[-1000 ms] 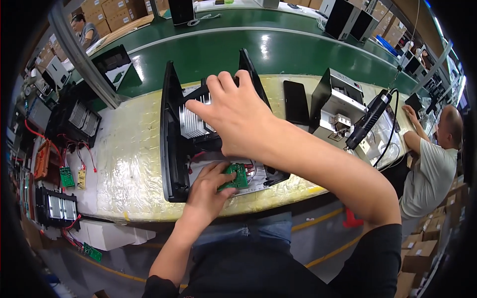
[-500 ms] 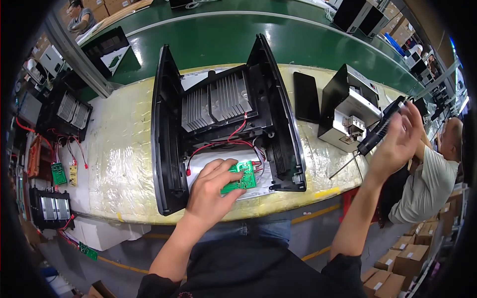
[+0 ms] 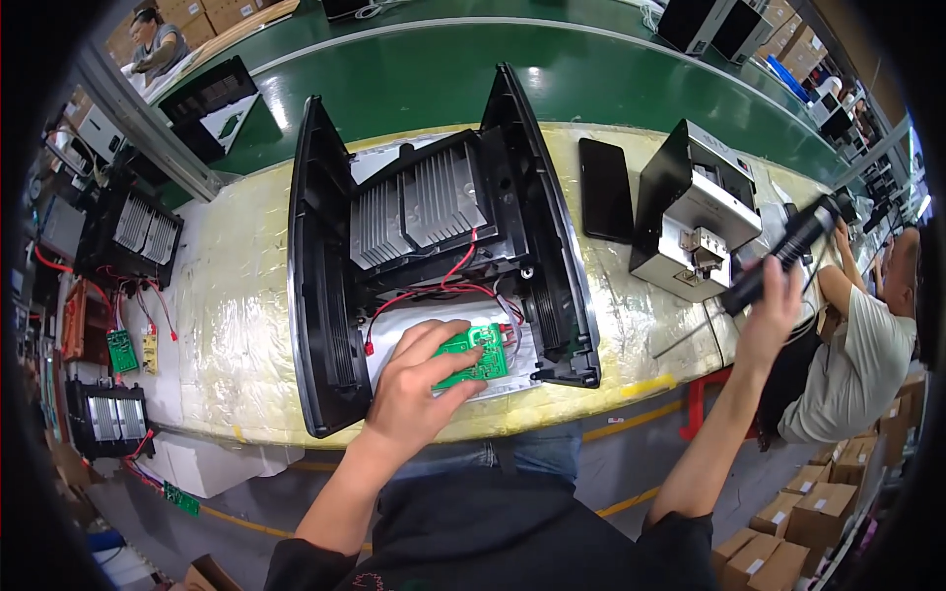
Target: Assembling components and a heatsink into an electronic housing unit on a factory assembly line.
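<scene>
An open black plastic housing (image 3: 325, 295) lies on the yellowish padded bench, with a finned grey heat sink (image 3: 419, 202) and red wires inside it. My left hand (image 3: 419, 379) presses a small green circuit board (image 3: 480, 353) flat onto the white base at the housing's near end. Far out to the right, my right hand (image 3: 774, 310) grips the black body of a hanging electric screwdriver (image 3: 788, 251), beside a black and silver box.
A black phone (image 3: 604, 187) lies right of the housing, next to the black and silver box (image 3: 695, 207). Spare heat sinks, wires and green boards sit on the left shelf (image 3: 128, 345). Another person (image 3: 847, 355) sits at right. A green conveyor (image 3: 424, 69) runs behind.
My right hand left the housing, swung right and took hold of the hanging screwdriver. My left hand stayed on the green board.
</scene>
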